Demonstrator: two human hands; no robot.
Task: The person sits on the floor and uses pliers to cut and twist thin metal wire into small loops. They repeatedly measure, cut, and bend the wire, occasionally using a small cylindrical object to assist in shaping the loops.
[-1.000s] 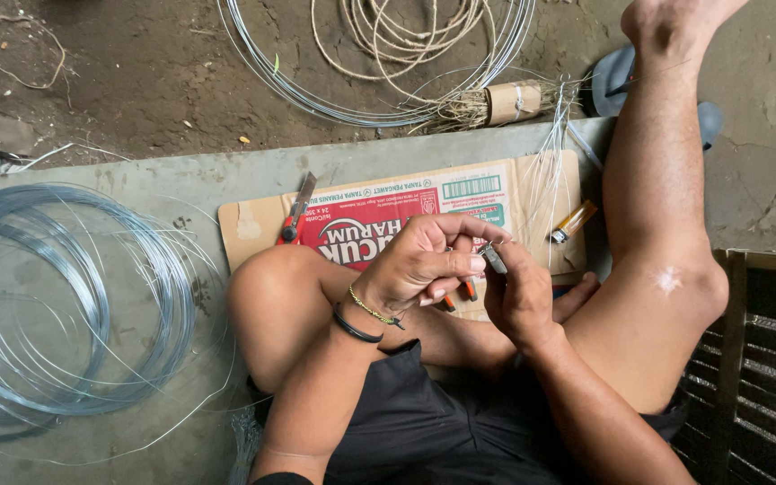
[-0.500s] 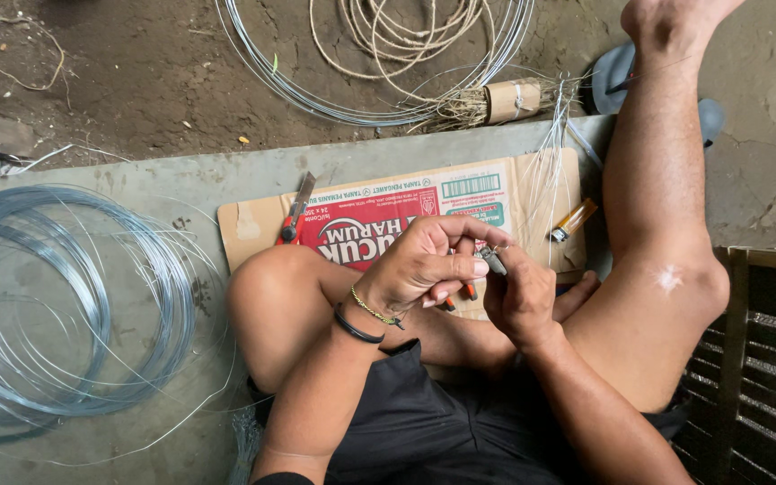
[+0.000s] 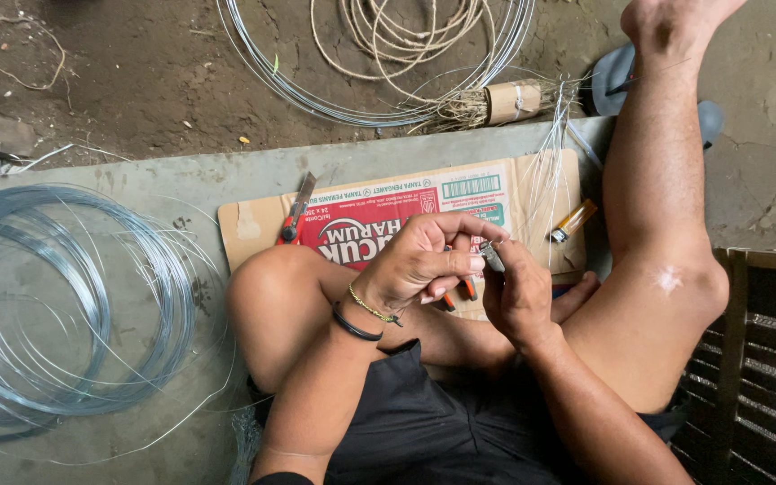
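Head view: left hand and right hand meeting above the lap, over a flattened cardboard sheet. Small grey metal piece pinched between both sets of fingertips, right grip pressed together around its lower end, left grip closed on its upper end. Long axis running diagonally, upper end tilted up and to the left. Orange-handled pliers tucked just under the left hand. Wire coil lying well apart on the left; lighter nearby. Possible trouble: piece slipping from so slight a pinch, or thin wire ends pricking fingertips.
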